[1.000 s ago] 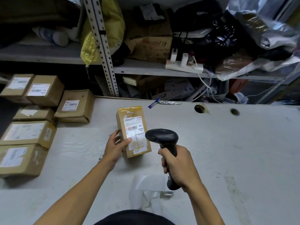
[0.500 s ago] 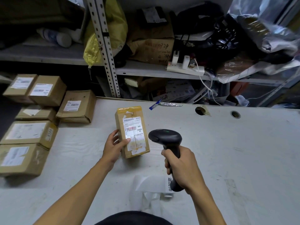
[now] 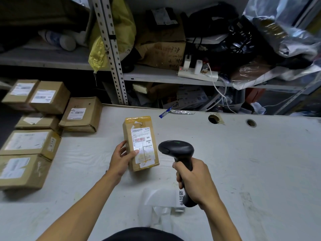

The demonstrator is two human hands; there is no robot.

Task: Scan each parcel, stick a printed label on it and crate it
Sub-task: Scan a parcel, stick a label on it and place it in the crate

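A small brown taped parcel [image 3: 141,150] with a white barcode label lies on the grey table [image 3: 243,162]. My left hand [image 3: 121,158] grips its near left side, thumb on the label. A red glow falls on the barcode. My right hand [image 3: 196,181] grips the handle of a black barcode scanner [image 3: 176,150], whose head points at the parcel from the right. A strip of white printed labels [image 3: 161,197] lies on the table below the scanner.
Several labelled brown parcels [image 3: 31,141] are stacked along the table's left side. Cluttered metal shelving [image 3: 111,49] stands behind the table, with a power strip [image 3: 198,73], cables and bags. Two cable holes [image 3: 213,119] pierce the table's far edge.
A printed label has come out further on the strip below the scanner. Both hands, the parcel and the scanner have stayed nearly still.
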